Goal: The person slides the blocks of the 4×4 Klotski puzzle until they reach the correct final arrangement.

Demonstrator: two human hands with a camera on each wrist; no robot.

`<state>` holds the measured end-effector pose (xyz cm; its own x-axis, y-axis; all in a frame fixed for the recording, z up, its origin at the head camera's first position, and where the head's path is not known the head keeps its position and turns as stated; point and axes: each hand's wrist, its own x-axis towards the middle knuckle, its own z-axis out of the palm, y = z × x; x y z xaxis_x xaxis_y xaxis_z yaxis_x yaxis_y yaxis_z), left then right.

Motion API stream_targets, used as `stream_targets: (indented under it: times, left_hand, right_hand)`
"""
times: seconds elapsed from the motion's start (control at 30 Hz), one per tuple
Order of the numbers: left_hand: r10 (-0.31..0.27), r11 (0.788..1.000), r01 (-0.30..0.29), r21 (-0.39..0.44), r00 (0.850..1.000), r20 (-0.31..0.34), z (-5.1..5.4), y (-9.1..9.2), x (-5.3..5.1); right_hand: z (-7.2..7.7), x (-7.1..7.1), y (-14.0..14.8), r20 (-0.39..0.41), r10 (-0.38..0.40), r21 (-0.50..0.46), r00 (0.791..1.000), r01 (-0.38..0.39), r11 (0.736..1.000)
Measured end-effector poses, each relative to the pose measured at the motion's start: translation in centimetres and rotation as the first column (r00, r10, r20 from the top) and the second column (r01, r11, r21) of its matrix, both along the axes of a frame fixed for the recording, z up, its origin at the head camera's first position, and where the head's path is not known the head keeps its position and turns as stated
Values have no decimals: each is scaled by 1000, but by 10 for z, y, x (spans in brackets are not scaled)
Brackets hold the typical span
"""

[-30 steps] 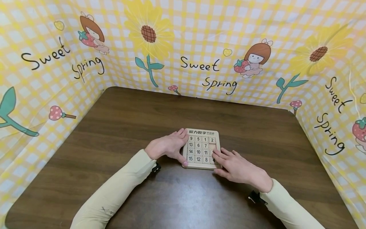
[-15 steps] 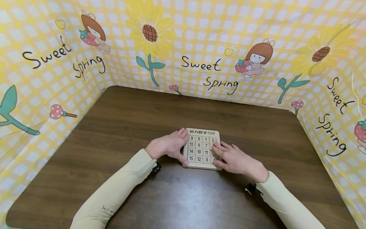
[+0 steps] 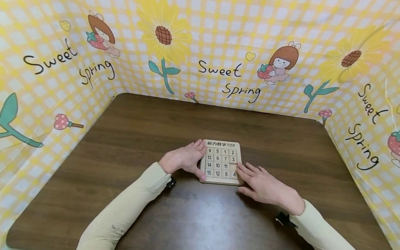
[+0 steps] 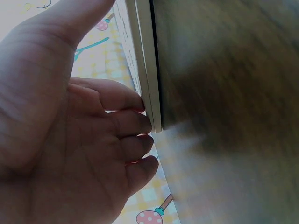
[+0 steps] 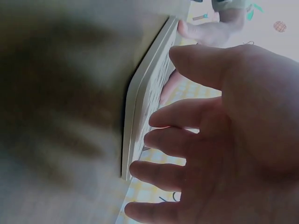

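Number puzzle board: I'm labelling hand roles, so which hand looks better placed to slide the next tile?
Probably the right hand: it lies beside the gap between tile 3 and tile 4. The left hand is spread along the left edge of the board, farther from that gap.

Head view: left-hand grip [image 3: 189, 159] hides most of the left rim of the number slide puzzle [image 3: 218, 180]. Right-hand grip [image 3: 265, 185] covers a bit of its right rim; can't tell if fingertips touch. Small print [image 3: 231, 144] at puzzle's upper right too tiny to read, ditto scribble [image 3: 116, 228] on left sleeve [image 3: 125, 208]. That sleeve, right sleeve [image 3: 322, 225] and table [image 3: 140, 139] run off bottom of frame. Left wrist: thumb [image 4: 93, 14] cut by top edge, table blurred right. Right wrist: table blurred left, digits illegible, palm [image 5: 243, 140] cut lower right.
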<state>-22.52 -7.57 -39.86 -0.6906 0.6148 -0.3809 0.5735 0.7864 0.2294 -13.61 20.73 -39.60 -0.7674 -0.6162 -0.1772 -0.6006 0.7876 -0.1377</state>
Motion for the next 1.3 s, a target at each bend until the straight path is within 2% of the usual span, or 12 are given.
stream_targets:
  times: [0.17, 0.33, 0.63, 0.87, 1.1, 1.3]
  left_hand:
    - [6, 1000, -6, -1, 1000, 0, -1, 0, 0]
    - [6, 1000, -6, -3, 1000, 6, -2, 0, 0]
    - [8, 1000, -8, -2, 1000, 7, -1, 1, 0]
    - [8, 1000, -8, -7, 1000, 7, -1, 1, 1]
    - [3, 1000, -3, -14, 1000, 9, -1, 1, 0]
    - [4, 1000, -4, -5, 1000, 16, 0, 1, 0]
  right_hand:
    - [0, 12, -3, 15, 13, 5, 1000, -13, 1000]
    - [-1, 17, -5, 8, 28, 15, 1000, -28, 999]
    - [-2, 15, -4, -25, 34, 15, 999, -34, 999]
    - [-2, 13, -6, -110, 66, 13, 992, -65, 998]
    - [0, 18, -10, -87, 53, 43, 995, -49, 998]
    - [-2, 13, -11, -129, 58, 50, 990, -52, 997]
